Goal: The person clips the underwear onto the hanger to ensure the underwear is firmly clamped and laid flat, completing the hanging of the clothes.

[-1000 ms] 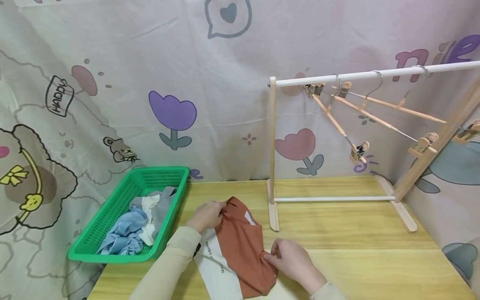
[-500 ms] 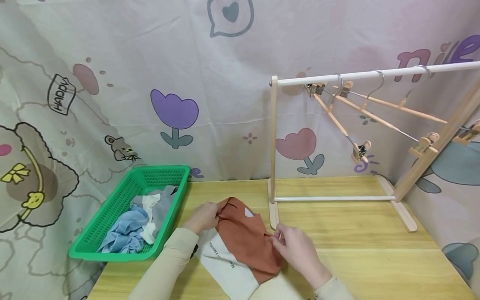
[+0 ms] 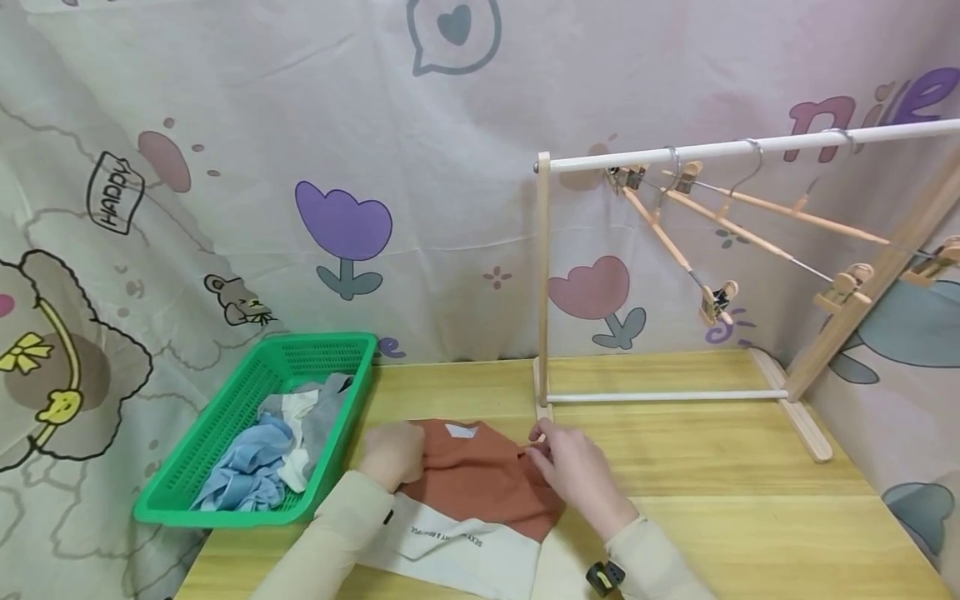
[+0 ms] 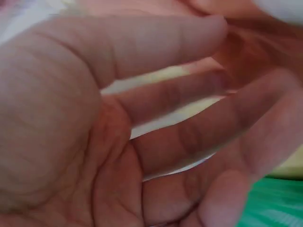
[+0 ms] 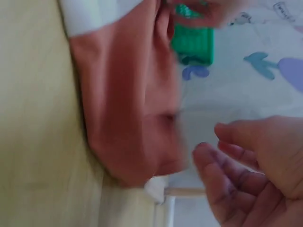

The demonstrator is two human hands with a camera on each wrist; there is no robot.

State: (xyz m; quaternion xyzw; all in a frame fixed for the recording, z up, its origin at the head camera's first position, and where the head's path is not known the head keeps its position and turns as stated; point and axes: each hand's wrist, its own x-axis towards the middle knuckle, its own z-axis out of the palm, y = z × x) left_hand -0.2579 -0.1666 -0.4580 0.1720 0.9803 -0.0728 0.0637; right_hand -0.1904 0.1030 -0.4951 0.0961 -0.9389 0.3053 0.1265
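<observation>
A rust-and-white shirt (image 3: 476, 479) lies on the table's near part, its neckline with a white label towards the rack and printed lettering on its white lower half. My left hand (image 3: 393, 454) pinches the shirt at its left shoulder; in the left wrist view the thumb and curled fingers (image 4: 189, 40) meet the rust cloth. By the shirt's right shoulder is my right hand (image 3: 577, 471). The right wrist view shows that hand's fingers (image 5: 220, 177) loosely bent, with a small space between them and the cloth.
A green basket (image 3: 168, 508) with blue, white and grey clothes stands at the left. On the right is a wooden rack (image 3: 544, 292) with a white rail, from which several clip hangers (image 3: 660, 229) hang. A patterned curtain (image 3: 450, 183) closes off the back.
The shirt has turned so its neckline faces the rack and it lies wider. My right hand has moved up towards the rack and come off the cloth; the left has lowered slightly.
</observation>
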